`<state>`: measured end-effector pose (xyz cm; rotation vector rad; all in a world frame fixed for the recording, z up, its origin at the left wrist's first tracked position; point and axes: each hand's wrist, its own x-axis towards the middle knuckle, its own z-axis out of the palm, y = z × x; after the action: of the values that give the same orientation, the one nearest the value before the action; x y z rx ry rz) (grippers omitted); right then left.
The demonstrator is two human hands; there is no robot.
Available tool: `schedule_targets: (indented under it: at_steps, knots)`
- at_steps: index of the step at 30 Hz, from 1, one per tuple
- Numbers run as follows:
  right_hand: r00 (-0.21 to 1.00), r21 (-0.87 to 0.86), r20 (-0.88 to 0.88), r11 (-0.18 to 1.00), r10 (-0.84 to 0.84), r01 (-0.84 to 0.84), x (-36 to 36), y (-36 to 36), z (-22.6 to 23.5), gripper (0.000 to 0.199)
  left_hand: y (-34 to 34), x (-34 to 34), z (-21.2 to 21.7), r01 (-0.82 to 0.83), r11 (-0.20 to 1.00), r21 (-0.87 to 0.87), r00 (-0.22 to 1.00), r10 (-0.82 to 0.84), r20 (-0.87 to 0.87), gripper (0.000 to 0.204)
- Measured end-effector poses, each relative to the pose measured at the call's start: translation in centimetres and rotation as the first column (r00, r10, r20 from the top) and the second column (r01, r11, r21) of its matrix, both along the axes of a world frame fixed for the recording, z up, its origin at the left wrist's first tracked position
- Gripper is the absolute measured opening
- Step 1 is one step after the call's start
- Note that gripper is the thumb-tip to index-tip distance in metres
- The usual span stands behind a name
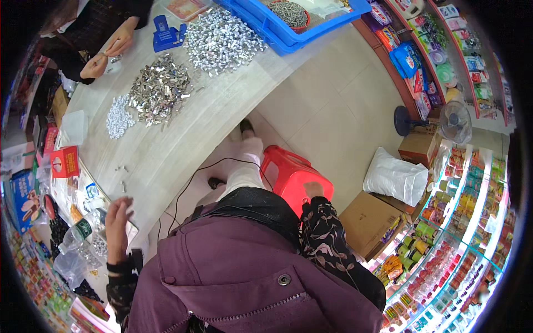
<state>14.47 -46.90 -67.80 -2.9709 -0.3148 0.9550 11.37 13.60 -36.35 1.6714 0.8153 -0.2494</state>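
Note:
My left hand (pixel 117 225) is raised beside the table's near left edge, fingers apart and nothing visible in them. Just beyond it, a few small metal pieces (pixel 122 186) lie on the pale table (pixel 172 161). At my right side, my right hand (pixel 314 190) is closed on the red plastic stool (pixel 288 172), its fingertips partly hidden. Farther up the table are a heap of flat metal parts (pixel 160 89), a smaller pile of whitish pieces (pixel 119 117) and a large heap of silvery parts (pixel 222 41).
Across the table, another person's hands (pixel 108 55) hold a small piece. A blue tray (pixel 283 44) and blue holder (pixel 165 36) are at the back. Boxes, bags and a clear bottle (pixel 78 230) crowd the left. A carton (pixel 369 222), white sack (pixel 395 176), fan (pixel 455 119) and shelves stand right.

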Motion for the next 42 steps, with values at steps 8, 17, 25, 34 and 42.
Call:
schedule_targets:
  at_steps: [8,17,25,34,42]
  knots:
    - [0.615,-0.064,0.016,0.613,-0.789,0.788,0.7,-0.1,-4.2,0.051,-6.9,3.7,3.0,0.315,0.907,-0.28,0.834,-0.405,-0.374,0.03]
    - [0.513,-0.284,-0.102,0.519,-0.852,0.806,2.3,-2.8,-2.0,0.08,-8.5,10.9,-0.7,0.356,0.839,-0.412,0.703,-0.531,-0.474,0.03]
    - [0.216,-0.231,-0.063,0.224,-0.974,0.947,-1.2,-5.9,-0.2,0.102,-8.4,10.9,-2.1,0.284,0.899,-0.334,0.725,-0.429,-0.539,0.032]
    - [0.255,-0.025,-0.189,0.264,-0.948,0.964,-2.5,-4.6,-2.4,0.085,-7.4,12.1,-0.8,0.14,0.907,-0.398,0.734,-0.364,-0.573,0.032]
    - [-0.019,0.283,-0.486,-0.178,-0.874,0.942,0.2,3.0,1.7,0.055,-4.6,11.4,0.5,0.254,0.878,-0.407,0.679,-0.461,-0.571,0.028]
